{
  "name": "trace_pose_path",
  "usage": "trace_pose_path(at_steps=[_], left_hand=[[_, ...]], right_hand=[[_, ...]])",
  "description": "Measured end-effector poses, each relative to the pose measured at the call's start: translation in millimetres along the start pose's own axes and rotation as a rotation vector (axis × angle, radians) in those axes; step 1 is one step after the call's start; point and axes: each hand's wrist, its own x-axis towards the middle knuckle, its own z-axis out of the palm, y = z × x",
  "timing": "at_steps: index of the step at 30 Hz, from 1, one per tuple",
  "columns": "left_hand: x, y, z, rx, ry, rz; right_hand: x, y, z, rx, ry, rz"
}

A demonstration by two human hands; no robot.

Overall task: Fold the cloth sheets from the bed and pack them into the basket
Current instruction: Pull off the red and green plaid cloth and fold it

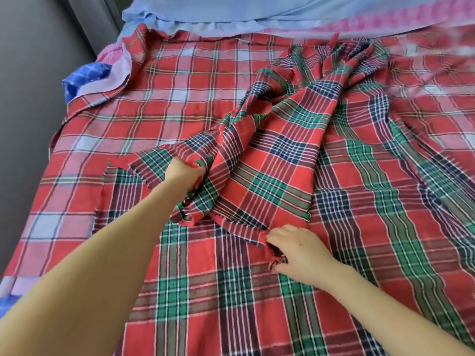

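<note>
Left hand (183, 173), at centre frame, grips a frayed edge of the green plaid sheet (277, 160), its fingers curled into the fabric and mostly hidden by a fold. Right hand (299, 253), lower and to the right, pinches another frayed corner of the same sheet between curled fingers and thumb, low against the bed surface. Both bare forearms reach in from the bottom of the frame, the left from the lower left corner, the right from the lower right.

That sheet, red with green and navy checks, is bunched into a ridge of loose folds running from the hands up toward the upper right of the frame, while the rest of it lies spread across the lower and right parts of the picture. It rests on a paler red plaid sheet (159, 80) with light blue and white squares, which lies mostly flat across the left and upper centre.

Along the top edge sits a light blue cloth (231, 11), with a pink cloth (424, 19) beside it at the upper right. At the upper left, a bright blue cloth (84, 75) and a lilac one (108, 83) poke out from under the paler sheet's edge. A grey wall (33, 73) fills the left side of the frame.
</note>
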Motion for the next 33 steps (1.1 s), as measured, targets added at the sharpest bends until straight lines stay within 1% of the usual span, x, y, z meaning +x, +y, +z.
trace_pose_path(at_steps=[1, 3, 5, 7, 9, 12, 15, 17, 18, 20, 22, 25, 27, 31, 33], left_hand=[[-1.9, 1.8, 1.3, -0.035, 0.009, 0.010], [-8.3, 6.3, 1.3, -0.127, 0.016, 0.064], [-17.8, 13.7, -4.6, -0.196, 0.023, 0.164], [-29.1, 24.2, -15.8, -0.207, 0.032, 0.271], [-42.7, 42.0, -34.2, -0.230, 0.067, 0.378], [-67.1, 85.3, -71.9, -0.283, 0.115, 0.544], [-98.7, 138.9, -111.5, -0.320, 0.115, 0.706], [-120.0, 172.3, -133.5, -0.188, 0.095, 0.834], [-132.8, 185.1, -142.6, -0.065, 0.068, 0.882], [-151.3, 199.6, -151.5, 0.172, -0.020, 0.947], [-169.0, 201.5, -157.3, 0.295, -0.092, 0.952], [-184.5, 182.3, -153.1, 0.226, -0.154, 0.889], [-190.9, 166.4, -147.5, 0.167, -0.181, 0.843], [-197.7, 145.2, -136.2, 0.027, -0.257, 0.754], [-198.0, 140.6, -135.1, 0.029, -0.261, 0.755]], right_hand=[[-0.8, 1.0, 4.0, 0.021, 0.052, -0.001], [-4.4, 0.6, 6.9, 0.150, 0.172, 0.058], [-7.3, -0.7, 4.3, 0.255, 0.290, 0.134], [-11.4, -4.1, -4.1, 0.319, 0.410, 0.158], [-19.7, -10.3, -19.8, 0.343, 0.535, 0.067], [-31.6, -28.3, -59.9, 0.308, 0.612, -0.132], [-42.1, -53.7, -113.1, 0.261, 0.702, -0.269], [-47.2, -71.2, -152.0, 0.263, 0.750, -0.367], [-49.7, -78.8, -171.3, 0.258, 0.767, -0.404], [-52.2, -89.8, -199.3, 0.275, 0.813, -0.401], [-54.1, -98.4, -224.4, 0.365, 0.870, -0.313], [-53.3, -103.2, -239.3, 0.582, 0.863, -0.152], [-49.4, -103.7, -242.7, 0.659, 0.862, -0.081], [-41.1, -109.0, -241.5, 0.692, 0.838, -0.028], [-37.7, -109.9, -240.7, 0.679, 0.815, -0.003]])
